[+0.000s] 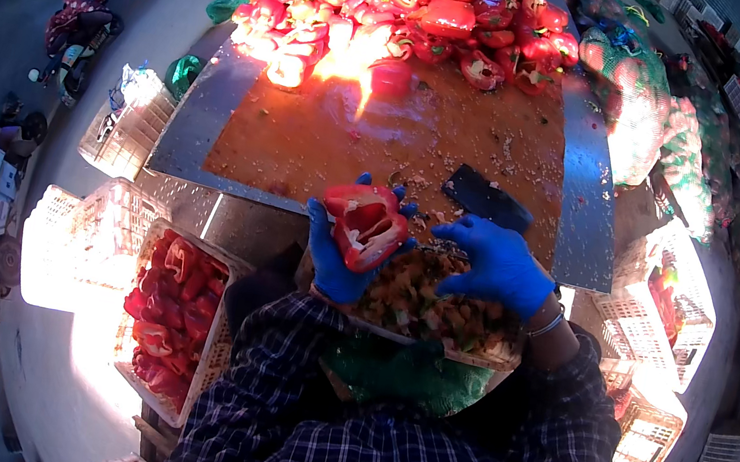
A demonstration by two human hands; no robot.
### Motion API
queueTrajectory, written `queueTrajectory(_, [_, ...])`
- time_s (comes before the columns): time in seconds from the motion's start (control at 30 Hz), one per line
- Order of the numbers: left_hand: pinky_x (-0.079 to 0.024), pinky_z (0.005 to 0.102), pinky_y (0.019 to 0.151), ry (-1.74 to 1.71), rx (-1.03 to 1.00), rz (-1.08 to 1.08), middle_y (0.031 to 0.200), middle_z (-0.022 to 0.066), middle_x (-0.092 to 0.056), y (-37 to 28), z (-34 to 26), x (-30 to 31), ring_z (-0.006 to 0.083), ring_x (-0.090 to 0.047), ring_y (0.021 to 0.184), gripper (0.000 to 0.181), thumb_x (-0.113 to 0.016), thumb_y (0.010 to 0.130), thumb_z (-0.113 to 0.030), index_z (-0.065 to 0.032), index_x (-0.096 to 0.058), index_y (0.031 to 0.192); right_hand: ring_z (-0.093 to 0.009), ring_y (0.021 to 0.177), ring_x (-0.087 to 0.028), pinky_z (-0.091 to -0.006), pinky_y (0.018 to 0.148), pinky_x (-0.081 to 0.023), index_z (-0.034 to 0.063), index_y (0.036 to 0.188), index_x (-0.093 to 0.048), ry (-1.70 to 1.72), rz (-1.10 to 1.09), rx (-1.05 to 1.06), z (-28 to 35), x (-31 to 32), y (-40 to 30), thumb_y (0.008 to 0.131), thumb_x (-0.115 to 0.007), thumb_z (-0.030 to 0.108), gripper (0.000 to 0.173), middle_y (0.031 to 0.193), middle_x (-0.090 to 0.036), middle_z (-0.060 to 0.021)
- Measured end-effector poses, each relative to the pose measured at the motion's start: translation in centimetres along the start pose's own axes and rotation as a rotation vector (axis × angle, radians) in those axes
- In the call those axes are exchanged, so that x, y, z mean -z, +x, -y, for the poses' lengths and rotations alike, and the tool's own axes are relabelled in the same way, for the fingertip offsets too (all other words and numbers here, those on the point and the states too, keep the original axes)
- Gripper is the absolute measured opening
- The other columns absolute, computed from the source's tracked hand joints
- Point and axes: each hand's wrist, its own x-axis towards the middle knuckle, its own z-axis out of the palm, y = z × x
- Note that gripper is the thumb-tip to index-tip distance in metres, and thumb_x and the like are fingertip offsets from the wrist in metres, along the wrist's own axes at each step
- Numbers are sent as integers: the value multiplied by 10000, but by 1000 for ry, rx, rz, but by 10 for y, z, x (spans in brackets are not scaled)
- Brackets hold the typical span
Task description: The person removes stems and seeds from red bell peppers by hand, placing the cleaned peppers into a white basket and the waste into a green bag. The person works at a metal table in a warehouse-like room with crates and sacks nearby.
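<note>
My left hand [341,266], in a blue glove, holds a cut red bell pepper [366,225] with its hollow inside facing up. Pale ribs show within the pepper. To its right, my right hand [498,264], gloved in the same blue, hovers with thumb and fingers apart and nothing visible in it. Below both hands is a shallow container [459,355] holding pepper cores and scraps [435,302]. A dark flat rectangular object [488,197] lies on the brown board [381,154] just beyond my right hand; I cannot tell what it is.
Cut red peppers [444,20] are heaped at the table's far end, with seeds scattered nearer. A crate of red pepper pieces [174,316] stands at my left. More plastic crates [653,302] and filled mesh sacks [628,112] are on the right. Motorbikes [75,43] stand far left.
</note>
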Motion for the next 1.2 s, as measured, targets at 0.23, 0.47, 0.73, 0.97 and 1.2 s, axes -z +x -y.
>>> queueTrajectory(0.23, [-420,473,1057,209,136,-12,1332,189,-527,-8,12,-11,344,-529,1217,767,-509,919,-604,-56,-360,1434,-281,800,-669,-382,639,-539,197,1159,-636,-106,-172,303,27,-41,23,797,-722,329,395,1047,-646,-74])
queueTrajectory(0.47, [-499,315,843,-122,157,229,1055,42,-644,-3,33,39,164,-620,938,381,-481,995,-444,-112,-587,1147,-344,675,-597,-365,557,-459,131,801,-593,-136,-166,344,23,-79,27,701,-715,98,161,744,-566,-121])
queueTrajectory(0.73, [-504,298,791,113,-388,-58,1053,33,-596,-51,-82,16,158,-578,899,401,-579,941,-420,-124,-572,1211,-47,683,-483,-206,599,-399,68,1029,-631,749,-349,-234,4,-75,44,932,-590,128,121,844,-563,27])
queueTrajectory(0.97, [-441,328,937,1141,-1255,-1297,1125,111,-582,-265,-336,125,224,-545,1036,447,-680,877,-238,-23,-568,1252,-47,646,-480,-198,568,-389,67,1033,-659,588,-451,-348,-45,-52,4,936,-571,134,147,842,-572,33])
queueTrajectory(1.2, [-274,515,1138,2176,692,-1709,1593,176,-119,-415,-318,339,347,-249,1437,759,-657,856,-422,-247,-305,1506,-123,721,-623,-273,686,-509,56,1100,-684,94,-314,-205,-63,-31,7,815,-706,120,293,889,-676,-54])
